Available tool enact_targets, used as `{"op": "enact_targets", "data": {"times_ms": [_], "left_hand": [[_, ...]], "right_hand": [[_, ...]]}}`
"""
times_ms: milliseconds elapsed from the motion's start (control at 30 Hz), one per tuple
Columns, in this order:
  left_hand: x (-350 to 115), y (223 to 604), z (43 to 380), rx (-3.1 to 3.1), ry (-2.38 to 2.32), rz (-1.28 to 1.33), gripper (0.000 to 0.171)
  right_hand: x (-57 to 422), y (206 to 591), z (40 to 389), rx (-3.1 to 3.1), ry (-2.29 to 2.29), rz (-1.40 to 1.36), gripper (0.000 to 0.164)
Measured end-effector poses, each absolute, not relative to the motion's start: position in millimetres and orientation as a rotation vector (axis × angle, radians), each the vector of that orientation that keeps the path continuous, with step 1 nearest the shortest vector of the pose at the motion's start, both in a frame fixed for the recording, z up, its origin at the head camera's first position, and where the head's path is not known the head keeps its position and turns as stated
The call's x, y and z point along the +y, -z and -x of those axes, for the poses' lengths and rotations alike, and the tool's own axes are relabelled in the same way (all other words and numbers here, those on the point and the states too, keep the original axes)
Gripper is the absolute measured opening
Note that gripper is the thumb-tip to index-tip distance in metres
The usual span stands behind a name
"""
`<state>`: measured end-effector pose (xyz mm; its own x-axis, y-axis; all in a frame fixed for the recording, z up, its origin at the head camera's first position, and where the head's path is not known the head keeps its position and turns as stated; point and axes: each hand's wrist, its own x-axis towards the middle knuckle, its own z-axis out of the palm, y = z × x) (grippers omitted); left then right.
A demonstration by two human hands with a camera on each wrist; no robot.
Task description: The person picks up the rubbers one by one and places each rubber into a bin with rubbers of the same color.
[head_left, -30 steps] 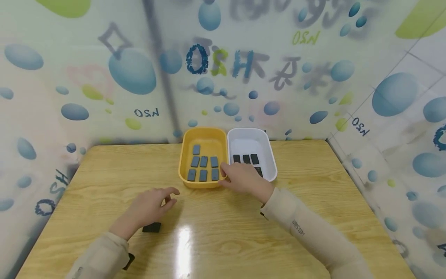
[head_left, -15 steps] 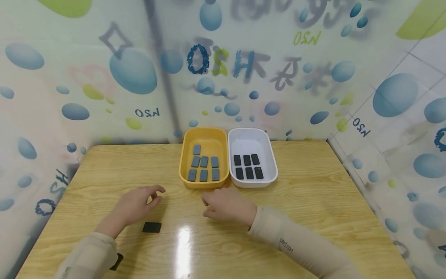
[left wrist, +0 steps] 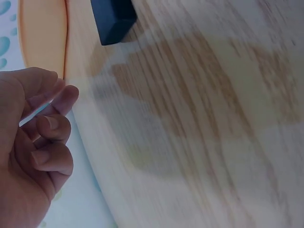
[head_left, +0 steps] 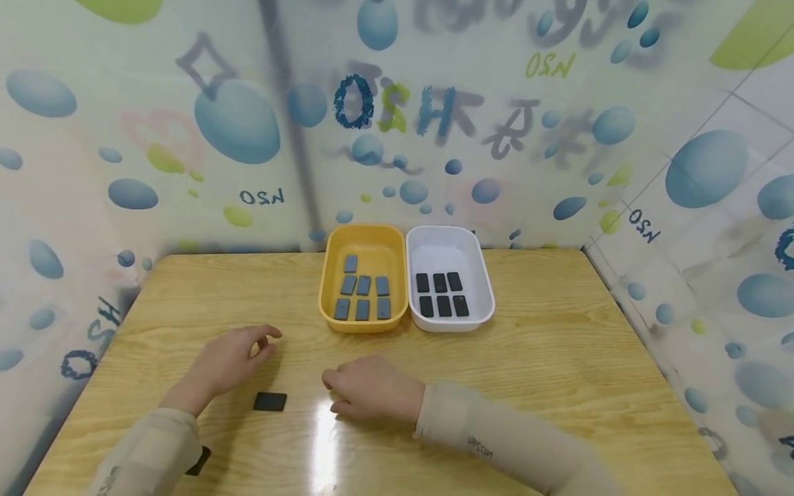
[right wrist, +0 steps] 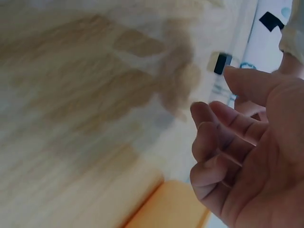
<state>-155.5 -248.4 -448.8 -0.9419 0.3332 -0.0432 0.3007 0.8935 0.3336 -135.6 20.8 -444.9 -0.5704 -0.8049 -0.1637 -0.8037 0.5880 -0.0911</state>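
In the head view my left hand (head_left: 226,362) hovers over the table, fingers loosely bent, holding nothing. Just to its right lies a flat black rectangular block (head_left: 269,401). A second black block (head_left: 198,461) pokes out from beside the left sleeve, partly covered by it. My right hand (head_left: 375,389), also holding nothing, is in front of the bins with its fingers loosely curled towards the first block. The left wrist view has a black block (left wrist: 114,23) beyond the bent fingers. In the right wrist view a black block (right wrist: 223,63) appears near the thumb tip.
At the back of the wooden table (head_left: 533,358) a yellow bin (head_left: 366,238) holds several blue-grey blocks. Touching its right side, a white bin (head_left: 443,241) contains several black blocks in two rows. A patterned wall (head_left: 384,186) stands right behind them.
My right hand has moved from the bins' front edges down and left over the table, uncovering the black blocks in the white bin. The left hand has drawn back left, uncovering the nearby block.
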Motion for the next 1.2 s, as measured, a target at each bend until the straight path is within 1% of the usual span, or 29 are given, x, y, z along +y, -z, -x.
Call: {"op": "enact_targets", "data": {"times_ms": [133, 300, 400, 767, 1000, 1200], "left_hand": [[-253, 450, 156, 2.962, -0.501, -0.484, 0.028], [-256, 450, 155, 2.962, -0.532, -0.464, 0.027], [-258, 450, 156, 2.970, -0.537, -0.471, 0.027], [-261, 450, 157, 2.978, -0.542, -0.473, 0.027], [-261, 452, 159, 2.992, -0.532, -0.493, 0.026], [-261, 453, 159, 2.989, -0.522, -0.481, 0.026]], "right_hand": [[5, 447, 130, 2.617, -0.004, 1.395, 0.025], [-13, 449, 124, 2.598, -0.017, 1.446, 0.043], [-22, 451, 122, 2.615, -0.028, 1.465, 0.046], [-44, 459, 123, 2.678, -0.092, 1.450, 0.039], [-61, 459, 118, 2.721, -0.180, 1.374, 0.041], [-72, 465, 117, 2.769, -0.204, 1.301, 0.039]]}}
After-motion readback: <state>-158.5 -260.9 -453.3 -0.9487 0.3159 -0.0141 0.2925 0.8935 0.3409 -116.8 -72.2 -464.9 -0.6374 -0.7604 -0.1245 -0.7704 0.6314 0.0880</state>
